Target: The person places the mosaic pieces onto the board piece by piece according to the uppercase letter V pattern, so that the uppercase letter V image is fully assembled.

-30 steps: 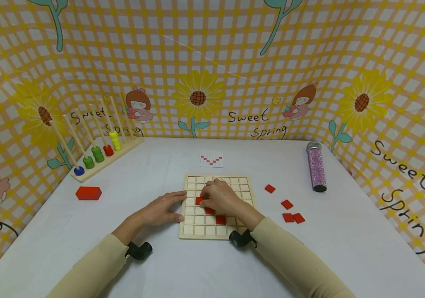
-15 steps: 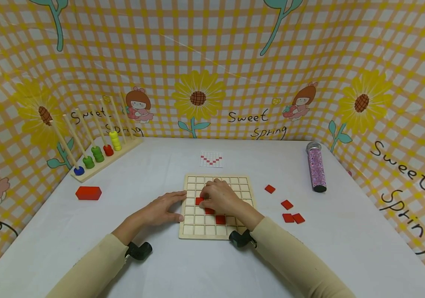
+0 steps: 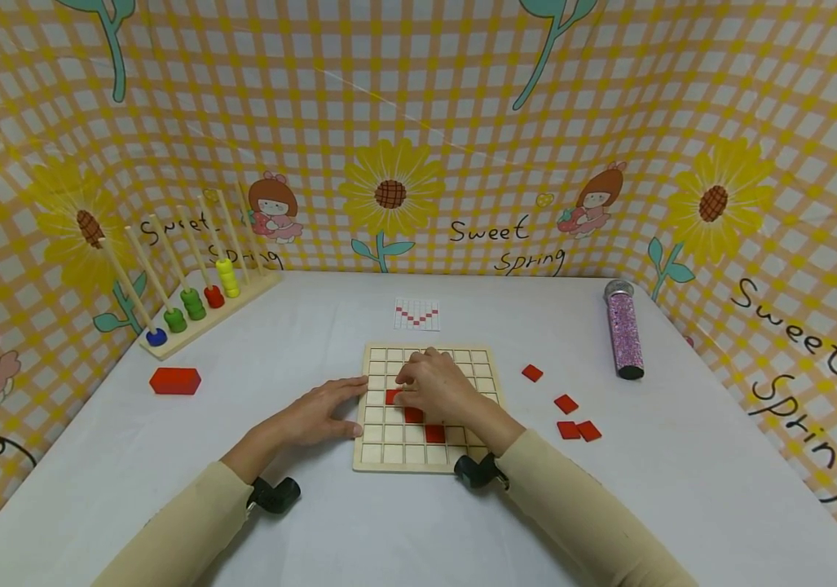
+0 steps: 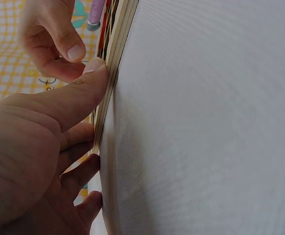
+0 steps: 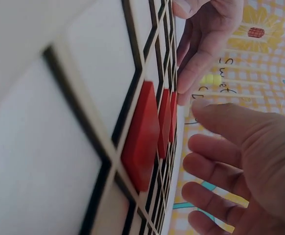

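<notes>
A wooden grid board (image 3: 392, 454) lies flat on the white table, with three red square tiles in a diagonal of its cells: an upper left tile (image 3: 392, 397), a middle tile (image 3: 413, 416) and a lower tile (image 3: 435, 434). My left hand (image 3: 315, 414) rests against the board's left edge, thumb and fingertips touching its side in the left wrist view. Over the board's middle is my right hand (image 3: 438, 387), its thumb beside the upper left tile. In the right wrist view its fingers (image 5: 213, 147) are loosely bent and spread, with nothing between them.
Several loose red tiles (image 3: 566, 403) lie right of the board. Behind it is a small card (image 3: 416, 314) with a red V pattern. A glittery microphone (image 3: 624, 334) lies far right; a bead rack (image 3: 209, 314) and a red block (image 3: 174, 381) are on the left.
My right hand has shifted very slightly right, its fingertips easing away from the upper left tile. The left hand and the tiles stay where they were.
</notes>
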The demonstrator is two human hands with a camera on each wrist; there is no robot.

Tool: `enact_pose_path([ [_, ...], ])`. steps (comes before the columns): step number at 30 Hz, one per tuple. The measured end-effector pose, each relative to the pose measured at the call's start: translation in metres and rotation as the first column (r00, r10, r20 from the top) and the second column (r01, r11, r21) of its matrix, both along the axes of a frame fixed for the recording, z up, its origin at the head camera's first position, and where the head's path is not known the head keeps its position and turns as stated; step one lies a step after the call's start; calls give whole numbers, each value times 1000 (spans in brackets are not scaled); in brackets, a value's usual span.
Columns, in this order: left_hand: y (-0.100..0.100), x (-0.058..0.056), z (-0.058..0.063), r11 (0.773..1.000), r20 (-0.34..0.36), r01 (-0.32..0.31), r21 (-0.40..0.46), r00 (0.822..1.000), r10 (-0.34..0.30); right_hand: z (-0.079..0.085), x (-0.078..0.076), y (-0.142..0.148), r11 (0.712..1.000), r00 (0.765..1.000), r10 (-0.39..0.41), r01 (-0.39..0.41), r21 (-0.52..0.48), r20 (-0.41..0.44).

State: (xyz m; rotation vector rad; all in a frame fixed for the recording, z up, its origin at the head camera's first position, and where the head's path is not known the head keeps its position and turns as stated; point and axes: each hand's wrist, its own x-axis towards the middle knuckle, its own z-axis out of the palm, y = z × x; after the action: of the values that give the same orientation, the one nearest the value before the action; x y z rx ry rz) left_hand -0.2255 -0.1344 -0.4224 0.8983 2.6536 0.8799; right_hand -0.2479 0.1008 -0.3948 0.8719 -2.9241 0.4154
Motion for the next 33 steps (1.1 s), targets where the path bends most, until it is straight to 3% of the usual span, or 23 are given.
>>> enact_pose_path([
  [18, 1, 0, 1, 1000, -1, -19, -14, 1000, 19, 20, 13, 23, 998, 990, -24, 15, -67, -136],
  [33, 1, 0, -1, 1000, 3, -14, -13, 1000, 14, 20, 21, 57, 990, 984, -100, 84, -111, -145],
])
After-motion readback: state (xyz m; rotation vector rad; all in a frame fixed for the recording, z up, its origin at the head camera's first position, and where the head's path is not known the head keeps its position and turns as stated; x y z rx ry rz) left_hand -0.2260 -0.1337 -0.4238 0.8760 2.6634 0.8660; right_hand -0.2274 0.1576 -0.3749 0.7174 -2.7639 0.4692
